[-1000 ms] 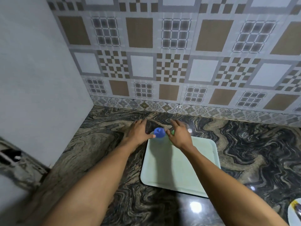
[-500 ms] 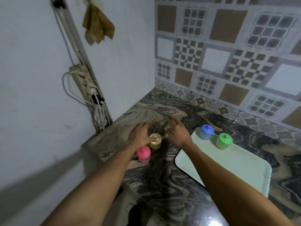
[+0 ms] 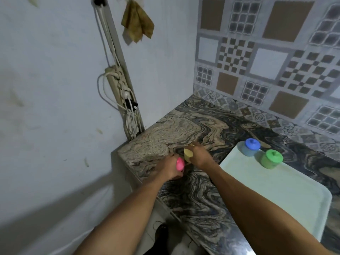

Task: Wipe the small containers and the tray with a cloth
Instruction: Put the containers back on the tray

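Gripping the pink container [image 3: 180,163] with the left hand [image 3: 169,168], fingers curled round its side. Gripping the yellow container [image 3: 188,154] with the right hand [image 3: 200,159] too, fingers wrapped over it from above and hiding most of the yellow. Found close together on the marble countertop [image 3: 184,129], near its left edge and just beside the pale tray [image 3: 276,192], not on it. Over at the far end of the tray, standing upright with lids on: the blue container [image 3: 251,147] and the green container [image 3: 272,159], near each other. No cloth in either hand. Only a brownish cloth [image 3: 137,23] hanging high up on the wall [image 3: 55,89], well apart from the pots. Probably light little plastic pots, hard and smooth, so easy to lift but a bit slippy. Best to hold round the fat middle with fingers and thumb, not by the tiny knob on top, in case of a loose lid. Cannot tell if full or empty, so better kept upright. Likely a light, stiff tray as well, wide and flat. Best held by the raised rim at two sides. Careful so close to the counter edge: easy to knock a pot off.
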